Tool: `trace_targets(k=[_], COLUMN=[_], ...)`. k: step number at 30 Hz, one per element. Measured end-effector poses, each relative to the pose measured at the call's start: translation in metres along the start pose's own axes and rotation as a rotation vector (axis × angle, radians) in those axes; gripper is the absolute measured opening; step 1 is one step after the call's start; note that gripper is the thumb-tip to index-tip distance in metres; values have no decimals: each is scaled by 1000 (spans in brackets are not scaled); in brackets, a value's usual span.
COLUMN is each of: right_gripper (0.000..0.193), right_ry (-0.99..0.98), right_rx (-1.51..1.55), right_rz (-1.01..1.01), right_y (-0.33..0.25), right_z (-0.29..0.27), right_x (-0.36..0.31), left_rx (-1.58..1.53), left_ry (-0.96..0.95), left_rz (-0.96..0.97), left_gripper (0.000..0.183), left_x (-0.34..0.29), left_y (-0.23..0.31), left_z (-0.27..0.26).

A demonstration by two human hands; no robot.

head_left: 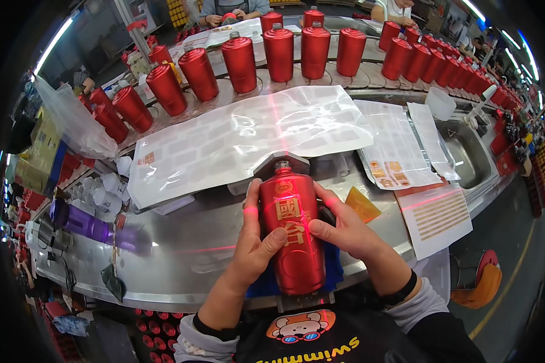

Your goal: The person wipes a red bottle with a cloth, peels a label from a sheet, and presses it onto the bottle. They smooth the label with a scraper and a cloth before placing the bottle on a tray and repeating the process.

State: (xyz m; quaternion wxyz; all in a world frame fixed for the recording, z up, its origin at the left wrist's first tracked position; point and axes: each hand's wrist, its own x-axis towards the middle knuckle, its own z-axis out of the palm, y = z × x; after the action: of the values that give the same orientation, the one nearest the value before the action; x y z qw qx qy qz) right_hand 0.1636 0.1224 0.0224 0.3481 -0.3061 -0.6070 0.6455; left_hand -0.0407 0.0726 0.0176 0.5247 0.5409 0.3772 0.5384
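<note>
A glossy red bottle with gold characters and a clear neck lies lengthwise in front of me, its neck pointing away. My left hand presses along its left side, thumb resting on the front face. On the other side my right hand grips the bottle, thumb laid beside the gold marks. Beneath it shows a blue cloth. Thin red laser lines run across the bottle and the bench. Just beyond the neck lies a large glossy decal sheet, mostly bare, with a few gold marks at its left end.
Several red bottles stand on a curved conveyor behind the sheet. Rightward are more decal sheets, a striped gold sheet, a yellow scraper-like piece and a metal basin. A purple bottle lies left. Co-workers sit across.
</note>
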Motion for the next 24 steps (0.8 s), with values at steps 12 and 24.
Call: trace_targets(k=[12,24], right_gripper=[94,89], right_ry=[-9,34], right_rx=[2,13], right_rz=[-6,26], right_y=[2,8], right_z=[-1,-5], right_x=[0,-2], left_rx=[-6,-35], left_ry=[46,49], left_rz=[-44,-34], left_gripper=[108,94], left_x=[3,5], left_y=[5,10], left_z=[9,14])
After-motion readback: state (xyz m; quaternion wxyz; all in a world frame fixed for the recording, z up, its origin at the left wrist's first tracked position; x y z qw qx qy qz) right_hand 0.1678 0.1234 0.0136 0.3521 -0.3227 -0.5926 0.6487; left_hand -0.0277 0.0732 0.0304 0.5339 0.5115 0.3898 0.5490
